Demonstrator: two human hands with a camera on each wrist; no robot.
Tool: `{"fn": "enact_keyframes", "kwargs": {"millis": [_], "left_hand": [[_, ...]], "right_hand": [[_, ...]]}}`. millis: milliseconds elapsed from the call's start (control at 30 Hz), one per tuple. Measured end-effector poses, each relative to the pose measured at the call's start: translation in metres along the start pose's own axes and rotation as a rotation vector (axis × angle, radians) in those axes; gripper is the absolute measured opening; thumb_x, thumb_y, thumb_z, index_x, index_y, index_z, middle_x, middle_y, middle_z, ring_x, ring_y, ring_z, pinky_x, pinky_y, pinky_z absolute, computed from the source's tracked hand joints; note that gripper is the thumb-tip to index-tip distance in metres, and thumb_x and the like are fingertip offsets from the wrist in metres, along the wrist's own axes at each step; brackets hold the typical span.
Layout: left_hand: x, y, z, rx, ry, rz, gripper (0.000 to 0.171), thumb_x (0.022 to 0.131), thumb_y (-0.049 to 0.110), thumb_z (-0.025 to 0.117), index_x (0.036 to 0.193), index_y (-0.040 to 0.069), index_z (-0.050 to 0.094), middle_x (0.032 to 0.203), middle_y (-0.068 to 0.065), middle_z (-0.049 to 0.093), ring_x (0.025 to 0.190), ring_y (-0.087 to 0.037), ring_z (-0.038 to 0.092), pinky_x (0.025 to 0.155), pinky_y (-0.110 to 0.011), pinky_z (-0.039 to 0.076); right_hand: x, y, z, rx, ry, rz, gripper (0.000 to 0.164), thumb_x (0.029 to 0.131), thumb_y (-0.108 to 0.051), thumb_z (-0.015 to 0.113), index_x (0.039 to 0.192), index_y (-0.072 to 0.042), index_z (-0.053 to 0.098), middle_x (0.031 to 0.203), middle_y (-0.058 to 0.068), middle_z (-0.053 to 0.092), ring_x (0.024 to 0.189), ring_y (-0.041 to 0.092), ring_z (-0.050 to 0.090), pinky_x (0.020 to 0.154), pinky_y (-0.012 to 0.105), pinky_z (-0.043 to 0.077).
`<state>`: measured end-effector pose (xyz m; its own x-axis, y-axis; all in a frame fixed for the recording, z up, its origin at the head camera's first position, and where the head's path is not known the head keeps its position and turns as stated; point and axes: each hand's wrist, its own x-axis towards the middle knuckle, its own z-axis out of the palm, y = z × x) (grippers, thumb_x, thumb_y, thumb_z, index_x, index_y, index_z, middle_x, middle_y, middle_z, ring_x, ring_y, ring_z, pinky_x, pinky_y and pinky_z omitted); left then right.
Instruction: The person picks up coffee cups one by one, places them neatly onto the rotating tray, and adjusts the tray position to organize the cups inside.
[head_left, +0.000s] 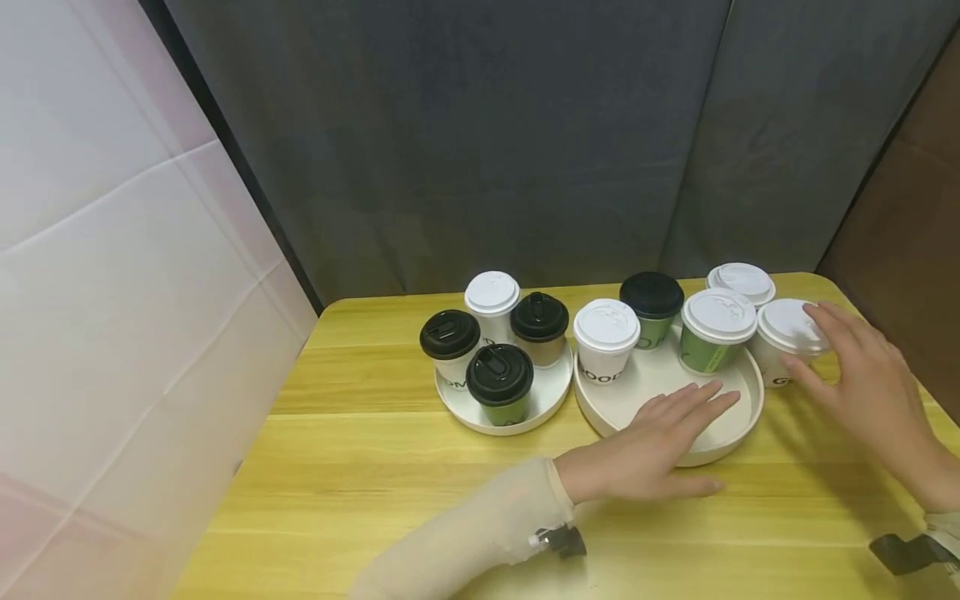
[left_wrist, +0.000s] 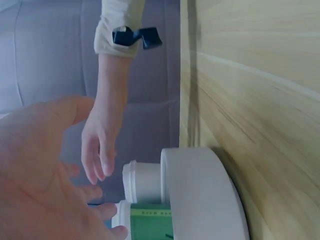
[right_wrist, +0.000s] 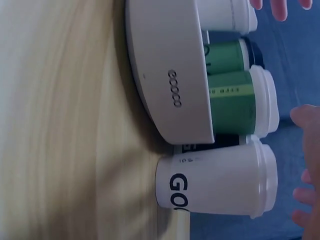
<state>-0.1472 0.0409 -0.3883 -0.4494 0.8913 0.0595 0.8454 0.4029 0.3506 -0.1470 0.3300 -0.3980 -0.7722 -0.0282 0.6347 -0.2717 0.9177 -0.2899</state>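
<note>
My right hand (head_left: 873,387) is just beside the white lid of a white paper cup (head_left: 785,333), thumb and fingers spread. In the right wrist view a gap shows between that hand (right_wrist: 311,165) and the lid of the cup (right_wrist: 215,181), which stands on the table outside the tray. Over the front of the round cream tray (head_left: 720,454) stretches my left hand (head_left: 645,446), fingers straight and holding nothing. On this tray are a white cup (head_left: 604,340), a black-lidded green cup (head_left: 652,308) and a white-lidded green cup (head_left: 716,329).
Left of the tray, a smaller white plate (head_left: 551,408) carries several lidded cups, mostly black-lidded. Another white-lidded cup (head_left: 742,282) stands behind the right-hand cup. A grey curtain (head_left: 465,150) backs the wooden table (head_left: 360,467), with a brown panel (head_left: 911,217) at the right.
</note>
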Motion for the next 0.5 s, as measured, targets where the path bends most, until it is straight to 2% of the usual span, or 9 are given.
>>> {"fn": "enact_keyframes", "kwargs": {"millis": [133,233,367,500], "left_hand": [[0.014,0.003,0.000,-0.051,-0.005,-0.008,0.089,0.098,0.050,0.053,0.160,0.024,-0.005,0.169,0.002,0.000,0.156,-0.008,0.002,0.127,-0.026,0.012],[0.025,0.006,-0.001,-0.087,-0.004,-0.025,0.088,0.097,0.048,0.054,0.160,0.021,-0.001,0.169,0.001,0.004,0.156,-0.007,0.004,0.126,-0.023,0.013],[0.040,0.010,-0.002,-0.169,-0.007,-0.070,0.087,0.097,0.047,0.054,0.160,0.019,0.001,0.169,0.002,0.006,0.155,-0.008,0.008,0.124,-0.020,0.015],[0.053,0.013,-0.002,-0.222,-0.004,-0.116,0.085,0.097,0.045,0.054,0.160,0.016,0.005,0.168,0.004,0.010,0.154,-0.008,0.012,0.122,-0.016,0.017]], "right_hand": [[0.006,0.008,0.003,0.010,-0.078,0.086,0.070,0.089,-0.031,0.071,0.149,-0.009,0.042,0.151,0.026,0.042,0.121,0.061,0.044,0.093,0.074,0.032],[0.008,0.015,0.006,0.030,-0.117,0.118,0.073,0.090,-0.033,0.070,0.151,-0.008,0.038,0.154,0.027,0.037,0.130,0.059,0.038,0.099,0.076,0.028],[0.011,0.022,0.012,0.061,-0.122,0.126,0.075,0.089,-0.032,0.071,0.150,-0.005,0.037,0.153,0.030,0.036,0.137,0.055,0.034,0.103,0.075,0.027],[0.013,0.025,0.014,0.073,-0.114,0.135,0.075,0.088,-0.031,0.073,0.148,-0.003,0.040,0.151,0.031,0.038,0.136,0.055,0.035,0.102,0.075,0.029]]}}
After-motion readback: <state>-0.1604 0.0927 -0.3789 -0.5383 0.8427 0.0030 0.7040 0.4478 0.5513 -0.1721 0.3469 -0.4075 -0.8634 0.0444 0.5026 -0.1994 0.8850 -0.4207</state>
